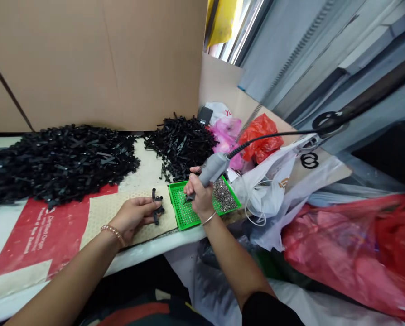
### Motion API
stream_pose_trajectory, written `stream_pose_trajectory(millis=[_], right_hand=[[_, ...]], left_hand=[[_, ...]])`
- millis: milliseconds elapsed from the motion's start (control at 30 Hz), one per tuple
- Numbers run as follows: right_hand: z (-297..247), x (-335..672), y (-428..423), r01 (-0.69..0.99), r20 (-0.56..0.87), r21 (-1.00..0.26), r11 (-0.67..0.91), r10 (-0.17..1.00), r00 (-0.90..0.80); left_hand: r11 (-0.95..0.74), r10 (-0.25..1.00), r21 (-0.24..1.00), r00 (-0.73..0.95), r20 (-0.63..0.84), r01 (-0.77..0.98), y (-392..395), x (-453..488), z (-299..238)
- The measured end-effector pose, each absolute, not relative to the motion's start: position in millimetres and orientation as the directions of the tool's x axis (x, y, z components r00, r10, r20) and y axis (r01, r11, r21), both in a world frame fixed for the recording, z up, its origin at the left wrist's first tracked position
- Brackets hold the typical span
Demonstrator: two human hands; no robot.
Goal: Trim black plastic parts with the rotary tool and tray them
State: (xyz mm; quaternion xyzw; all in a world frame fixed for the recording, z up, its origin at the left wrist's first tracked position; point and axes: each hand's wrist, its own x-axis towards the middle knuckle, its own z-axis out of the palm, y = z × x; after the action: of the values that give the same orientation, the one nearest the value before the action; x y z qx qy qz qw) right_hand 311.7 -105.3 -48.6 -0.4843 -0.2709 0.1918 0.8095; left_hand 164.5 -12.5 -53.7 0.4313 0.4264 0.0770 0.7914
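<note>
My left hand point(137, 217) pinches a small black plastic part point(156, 218) with rounded ends, just above a beige mat point(103, 217). Wrapped round a grey corded electric screwdriver point(214, 167), my right hand point(200, 192) tilts the tool down over a green tray point(180, 216). The tool's tip is near the tray's perforated left half, where small metal pieces sit in the holes; whether it touches one I cannot tell. Loose small metal screws point(225, 195) lie heaped in the tray's right half, beside my right hand.
Behind my left hand lies a large heap of black plastic parts point(76, 158). A second black heap point(182, 147) stands behind the tray. Pink, red point(262, 136) and white plastic bags crowd the right side. The screwdriver's black cord point(277, 134) runs up to the right. Cardboard point(94, 59) walls the back.
</note>
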Motion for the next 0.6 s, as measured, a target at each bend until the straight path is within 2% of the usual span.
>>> stream_pose_trajectory(millis=[167, 600], right_hand=[[-55.0, 312.1, -94.1, -0.070, 0.251, -0.900, 0.430, 0.643, 0.723], [-62.5, 310.4, -90.2, -0.012, 0.249, -0.935, 0.354, 0.681, 0.689]], left_hand=[[0.614, 0.490, 0.751, 0.630, -0.603, 0.242, -12.7, 164.4, -56.5], [0.620, 0.489, 0.745, 0.621, -0.613, 0.248, -12.2, 163.0, -54.9]])
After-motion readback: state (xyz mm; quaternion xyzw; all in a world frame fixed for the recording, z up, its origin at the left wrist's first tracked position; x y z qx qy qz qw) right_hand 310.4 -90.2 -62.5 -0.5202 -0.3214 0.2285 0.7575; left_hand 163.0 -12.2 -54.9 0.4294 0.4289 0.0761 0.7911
